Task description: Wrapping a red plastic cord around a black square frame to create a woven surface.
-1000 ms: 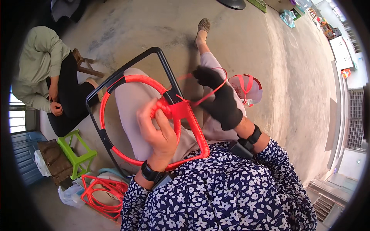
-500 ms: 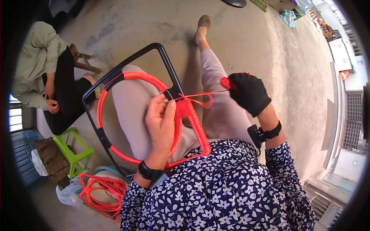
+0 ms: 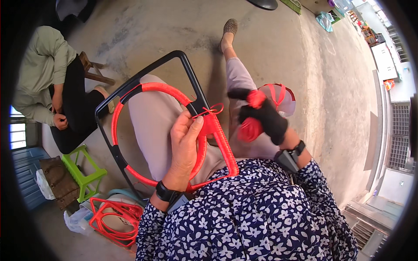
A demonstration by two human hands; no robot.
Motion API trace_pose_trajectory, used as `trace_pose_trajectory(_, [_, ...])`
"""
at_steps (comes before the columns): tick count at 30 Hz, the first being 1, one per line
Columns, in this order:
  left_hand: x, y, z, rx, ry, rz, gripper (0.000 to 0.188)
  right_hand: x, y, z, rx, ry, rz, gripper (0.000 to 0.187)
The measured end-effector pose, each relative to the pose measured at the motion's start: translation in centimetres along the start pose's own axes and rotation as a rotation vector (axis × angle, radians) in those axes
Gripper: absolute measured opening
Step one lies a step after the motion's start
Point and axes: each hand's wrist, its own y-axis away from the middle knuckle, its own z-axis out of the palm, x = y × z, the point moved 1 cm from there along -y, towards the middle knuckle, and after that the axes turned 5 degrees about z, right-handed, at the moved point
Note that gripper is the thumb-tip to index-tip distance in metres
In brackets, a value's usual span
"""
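A black frame (image 3: 146,69) with a ring wrapped in red cord (image 3: 116,126) leans across my lap. My bare left hand (image 3: 185,139) is closed on it, thumb and fingers pinching the corner where the ring meets the red-bound bar (image 3: 224,145). Just above the thumb, a loose red cord loop (image 3: 217,107) sticks up. To the right, my right hand (image 3: 263,119), in a black glove and smeared by motion, is closed round a red bundle (image 3: 250,129) that looks like cord. It is apart from the frame.
Beyond the glove is a pale round thing with red strips (image 3: 281,96), partly hidden. At lower left lie red frames (image 3: 115,219) by a green stool (image 3: 85,172) and a brown bag (image 3: 58,180). Another person (image 3: 48,82) sits at left, near a wooden stool (image 3: 93,71).
My right hand has moved left and down, uncovering the pale round thing. The cord stretched between my hands is now slack and looped by the frame. My left hand keeps its grip.
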Motion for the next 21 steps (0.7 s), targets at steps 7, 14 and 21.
trace_pose_trajectory(7, [0.9,0.3,0.7,-0.074,0.11,-0.071,0.023,2.5,-1.8,2.3,-0.134,-0.148,0.144,0.026])
trace_pose_trajectory(14, [1.0,0.2,0.7,-0.067,0.092,-0.073,0.022,0.4,-3.0,1.1,-0.091,0.081,-0.044,0.021])
trace_pose_trajectory(21, [0.8,0.2,0.6,-0.039,0.07,-0.068,0.021,-3.8,-2.9,2.7,-0.147,0.151,-0.119,0.017])
